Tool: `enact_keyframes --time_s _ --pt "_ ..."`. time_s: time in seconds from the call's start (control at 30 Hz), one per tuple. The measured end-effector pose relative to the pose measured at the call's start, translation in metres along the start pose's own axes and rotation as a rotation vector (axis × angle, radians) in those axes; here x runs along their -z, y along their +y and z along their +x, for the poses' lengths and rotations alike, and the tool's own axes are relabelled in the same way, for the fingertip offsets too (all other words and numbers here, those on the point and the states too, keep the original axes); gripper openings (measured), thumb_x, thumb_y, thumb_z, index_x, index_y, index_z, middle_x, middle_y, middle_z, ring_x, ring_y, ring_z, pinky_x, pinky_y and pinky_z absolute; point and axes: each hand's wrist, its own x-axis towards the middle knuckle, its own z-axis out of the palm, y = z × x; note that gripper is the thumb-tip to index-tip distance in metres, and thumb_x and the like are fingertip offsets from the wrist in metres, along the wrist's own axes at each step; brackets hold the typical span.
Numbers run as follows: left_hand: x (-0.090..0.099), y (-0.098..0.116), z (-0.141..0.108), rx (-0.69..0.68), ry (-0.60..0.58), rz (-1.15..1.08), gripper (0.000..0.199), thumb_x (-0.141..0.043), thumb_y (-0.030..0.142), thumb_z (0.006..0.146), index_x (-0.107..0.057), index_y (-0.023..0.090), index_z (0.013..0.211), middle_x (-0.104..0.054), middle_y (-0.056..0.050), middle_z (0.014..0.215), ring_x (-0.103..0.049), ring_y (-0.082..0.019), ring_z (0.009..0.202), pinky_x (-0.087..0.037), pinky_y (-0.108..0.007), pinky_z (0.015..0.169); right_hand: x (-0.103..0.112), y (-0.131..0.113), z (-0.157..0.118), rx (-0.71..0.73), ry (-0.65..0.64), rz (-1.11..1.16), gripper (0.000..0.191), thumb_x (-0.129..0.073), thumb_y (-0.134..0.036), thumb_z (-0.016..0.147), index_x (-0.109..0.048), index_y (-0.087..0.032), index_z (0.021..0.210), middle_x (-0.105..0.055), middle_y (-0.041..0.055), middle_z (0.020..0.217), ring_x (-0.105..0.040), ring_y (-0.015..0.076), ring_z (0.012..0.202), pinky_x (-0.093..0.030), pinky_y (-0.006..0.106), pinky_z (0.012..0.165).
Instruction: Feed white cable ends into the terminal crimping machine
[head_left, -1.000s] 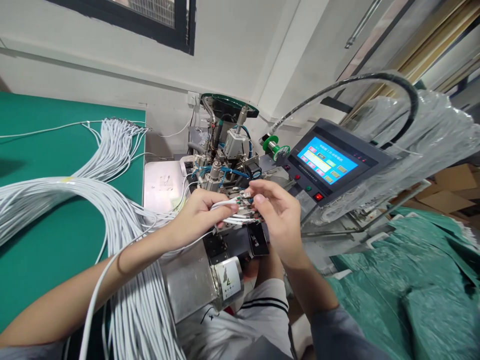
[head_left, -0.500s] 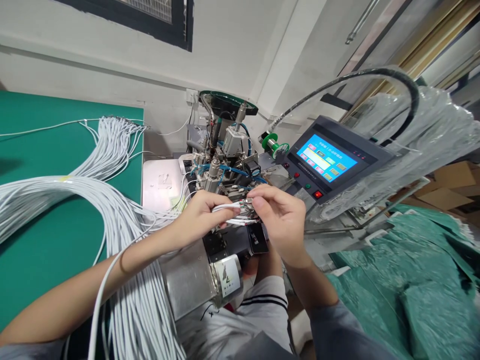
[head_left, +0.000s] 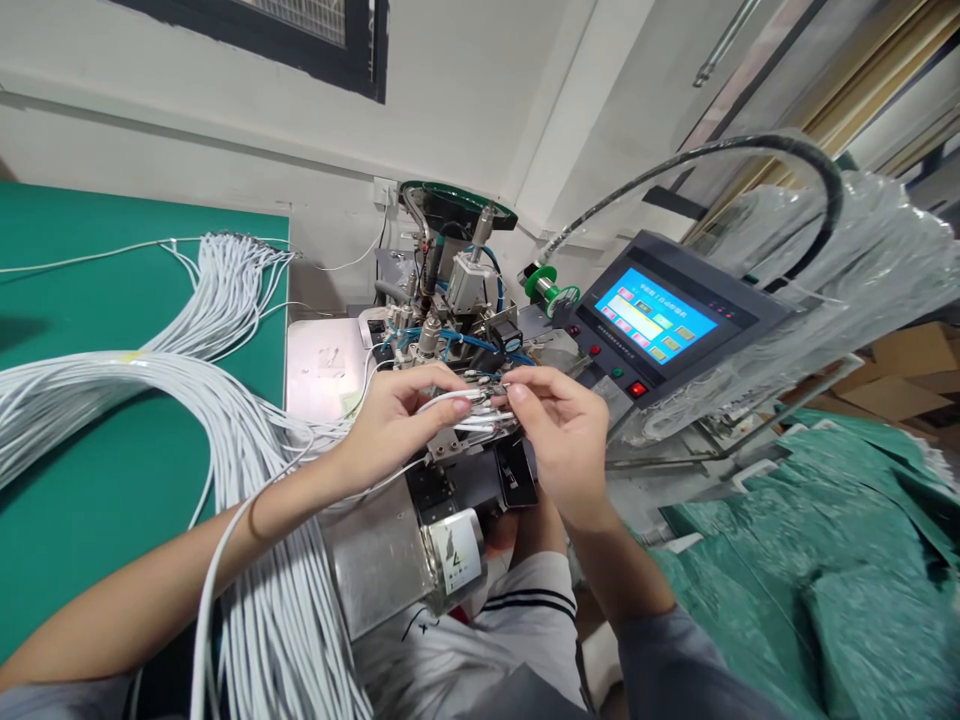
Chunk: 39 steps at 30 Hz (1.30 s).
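In front of the machine, my left hand is closed around white cables, thumb on top. Their stripped ends and small metal tips point right, toward my other hand. Thumb and fingers of my right hand pinch at those ends; the exact piece between the fingertips is too small to make out. A thick bundle of white cables runs under my left forearm and hangs down in front of the table.
A green table at the left carries more bundled cable. A control panel with a lit screen stands at the right, beside a green solder-wire spool. A labelled metal cylinder sits below my hands. Green sheeting lies at right.
Both hands have shifted slightly up toward the machine. My left hand has turned a little, and more cable ends show below its fingers. A loose cable now shows under the left wrist.
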Motion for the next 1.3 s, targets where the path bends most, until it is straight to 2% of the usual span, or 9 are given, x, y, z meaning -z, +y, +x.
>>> enact_keyframes --time_s 0.27,0.57,0.77,0.9,1.07,1.13,1.2,1.3 --pt "0.002 0.004 -0.001 -0.004 -0.024 0.069 0.02 -0.061 0.033 0.082 -0.065 0.014 0.075 -0.054 -0.001 0.069 -0.04 -0.006 0.054 -0.029 -0.017 0.044 0.001 0.002 0.0 0.025 -0.006 -0.037 0.008 -0.061 -0.025 0.08 -0.067 -0.021 0.084 -0.071 0.0012 0.082 -0.067 0.0146 0.074 -0.056 0.027 0.069" --pt "0.003 0.005 -0.001 0.04 -0.068 0.065 0.036 -0.057 0.04 0.085 -0.049 0.014 0.06 -0.04 0.003 0.06 -0.033 -0.005 0.05 -0.025 -0.018 0.043 0.0 0.002 -0.001 -0.013 -0.025 0.0 0.009 -0.062 -0.026 0.079 -0.067 -0.02 0.083 -0.07 0.0017 0.081 -0.068 0.0143 0.07 -0.057 0.026 0.068" --pt "0.004 0.005 0.0 0.052 -0.08 0.026 0.033 -0.059 0.039 0.084 -0.058 0.012 0.065 -0.042 0.002 0.061 -0.035 -0.005 0.051 -0.025 -0.016 0.041 0.001 0.002 -0.001 -0.006 -0.015 0.024 0.007 -0.063 -0.024 0.079 -0.067 -0.02 0.082 -0.07 0.0011 0.08 -0.068 0.014 0.07 -0.056 0.025 0.066" --pt "0.003 0.004 0.001 0.017 -0.107 -0.018 0.025 -0.063 0.036 0.082 -0.067 0.013 0.074 -0.046 0.001 0.063 -0.04 -0.004 0.05 -0.029 -0.015 0.039 0.003 0.005 0.0 -0.002 -0.006 0.026 0.006 -0.063 -0.024 0.079 -0.068 -0.021 0.082 -0.07 0.0005 0.079 -0.067 0.014 0.07 -0.055 0.025 0.066" --pt "-0.002 0.0 -0.001 0.015 -0.024 -0.056 0.027 -0.065 0.039 0.08 -0.071 0.014 0.089 -0.058 -0.003 0.075 -0.044 -0.003 0.044 -0.032 -0.017 0.035 0.005 0.008 0.001 -0.011 -0.014 -0.023 0.006 -0.062 -0.024 0.08 -0.067 -0.021 0.082 -0.068 0.0002 0.077 -0.065 0.0133 0.069 -0.053 0.025 0.067" --pt "-0.003 -0.001 -0.001 -0.037 -0.005 -0.034 0.026 -0.062 0.037 0.083 -0.071 0.014 0.091 -0.059 -0.003 0.077 -0.046 -0.004 0.046 -0.034 -0.017 0.039 0.006 0.007 0.002 0.024 -0.023 -0.066 0.007 -0.06 -0.023 0.081 -0.066 -0.02 0.081 -0.067 0.0011 0.08 -0.064 0.0138 0.074 -0.053 0.026 0.068" --pt "-0.004 -0.001 -0.002 -0.104 -0.021 0.01 0.022 -0.059 0.033 0.086 -0.071 0.015 0.088 -0.059 -0.002 0.076 -0.046 -0.004 0.051 -0.035 -0.018 0.044 0.007 0.004 0.002 0.119 -0.003 -0.123 0.009 -0.058 -0.022 0.082 -0.066 -0.019 0.08 -0.066 0.0034 0.088 -0.063 0.0159 0.084 -0.052 0.028 0.074" --pt "-0.004 0.0 -0.003 -0.127 -0.067 0.082 0.025 -0.057 0.029 0.088 -0.067 0.013 0.072 -0.053 0.0 0.067 -0.042 -0.005 0.055 -0.032 -0.019 0.049 0.007 -0.002 0.002 0.275 0.014 -0.17 0.01 -0.058 -0.025 0.083 -0.067 -0.02 0.085 -0.065 0.004 0.093 -0.061 0.0179 0.093 -0.05 0.033 0.084"
